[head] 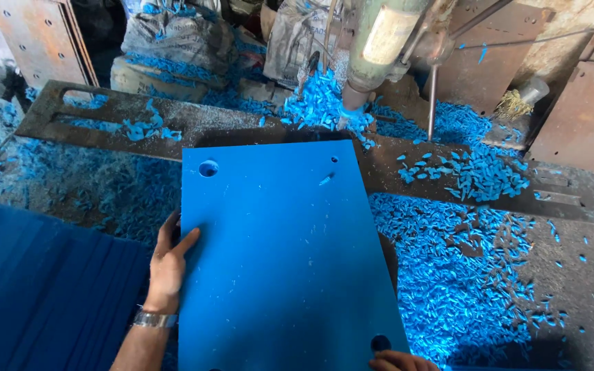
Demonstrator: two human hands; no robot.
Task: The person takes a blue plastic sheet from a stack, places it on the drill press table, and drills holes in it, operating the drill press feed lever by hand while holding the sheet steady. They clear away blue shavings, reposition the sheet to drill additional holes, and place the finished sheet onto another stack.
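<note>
Blue plastic sheet (pixel 283 261): large, flat, likely stiff, fairly heavy, smooth face probably slick; lies ahead of both hands on steel drill table (pixel 91 113), far edge under drill head (pixel 379 41). Best gripped at long edges.
Left hand (pixel 170 264): fingers spread, pressed on sheet's left edge.
Right hand (pixel 400 361): mostly out of frame at near corner, beside hole (pixel 380 342); pose cannot tell.
Blue shavings (pixel 462 288): right of sheet, loose.
</note>
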